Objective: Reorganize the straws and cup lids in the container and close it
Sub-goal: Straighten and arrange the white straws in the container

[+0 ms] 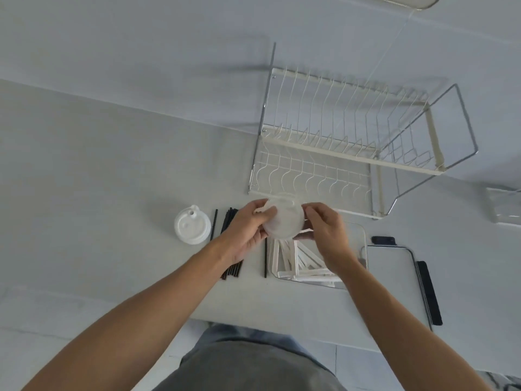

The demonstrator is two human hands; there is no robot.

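White, slightly translucent plastic cup lids, round and stacked, sit mid-frame between both hands: the left hand curls its fingers round the stack's left edge, the right hand pinches its right rim. Directly below lies a clear rectangular plastic container holding paper-wrapped white straws in a loose jumble. Left of it, thin black straws lie on the pale matte countertop beside another white domed lid stack. A flat clear container lid rests at right; a wire dish rack stands behind.
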